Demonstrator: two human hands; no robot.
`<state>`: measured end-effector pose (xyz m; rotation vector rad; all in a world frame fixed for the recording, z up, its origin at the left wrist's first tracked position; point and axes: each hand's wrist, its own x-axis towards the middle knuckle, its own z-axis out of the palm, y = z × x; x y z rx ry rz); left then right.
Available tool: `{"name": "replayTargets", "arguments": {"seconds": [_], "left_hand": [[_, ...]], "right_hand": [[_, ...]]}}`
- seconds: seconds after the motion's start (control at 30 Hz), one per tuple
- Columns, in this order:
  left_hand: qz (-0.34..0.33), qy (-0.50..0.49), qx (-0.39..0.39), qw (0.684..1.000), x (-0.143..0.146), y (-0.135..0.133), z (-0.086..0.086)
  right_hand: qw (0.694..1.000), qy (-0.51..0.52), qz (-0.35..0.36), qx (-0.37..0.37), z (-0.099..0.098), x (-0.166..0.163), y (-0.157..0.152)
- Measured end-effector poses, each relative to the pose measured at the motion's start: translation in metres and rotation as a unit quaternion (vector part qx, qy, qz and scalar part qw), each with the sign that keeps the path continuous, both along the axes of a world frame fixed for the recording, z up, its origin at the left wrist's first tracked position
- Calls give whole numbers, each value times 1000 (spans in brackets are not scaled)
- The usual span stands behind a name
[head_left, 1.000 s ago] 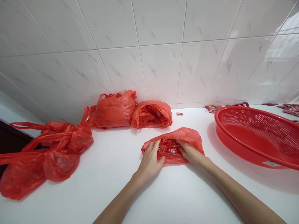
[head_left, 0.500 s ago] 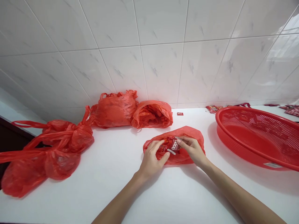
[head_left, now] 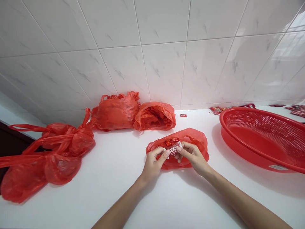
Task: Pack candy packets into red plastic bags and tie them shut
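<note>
Head view shows the left hand (head_left: 153,160) and right hand (head_left: 192,155) meeting over the open red bag (head_left: 200,143) on the white bench (head_left: 119,190), both pinching one small red packet (head_left: 173,148) between thumb and fingertips. That packet sits just above the bag's mouth, long axis running left-right between the hands, equally near each. Left of the bag lie tied red bags (head_left: 59,149); right of it, a red basket (head_left: 262,140).

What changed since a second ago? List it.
Both hands, left and right, came out of the open bag and now pinch one small packet between their fingers above the bag's mouth. The tied bags, basket and counter stayed put.
</note>
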<state>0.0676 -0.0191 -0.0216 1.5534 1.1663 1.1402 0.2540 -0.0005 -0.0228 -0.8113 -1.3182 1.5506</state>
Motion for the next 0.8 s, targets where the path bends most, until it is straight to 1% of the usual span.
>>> {"name": "replayTargets", "arguments": {"seconds": [0.2,0.33,0.47,0.57,0.8], "left_hand": [[-16,-8,10,1000,0,0,-5],[-31,-5,20,999,-1,-1,-7],[-53,-18,3,998,-2,-2,-5],[-67,-27,-11,997,-2,-3,-3],[-82,-36,2,996,-4,-4,-1]], "right_hand": [[1000,14,5,-1,-4,1,0],[999,28,27,3,-7,2,0],[997,43,62,4,-8,3,0],[996,53,73,8,-8,3,1],[994,54,90,16,-10,3,0]]}}
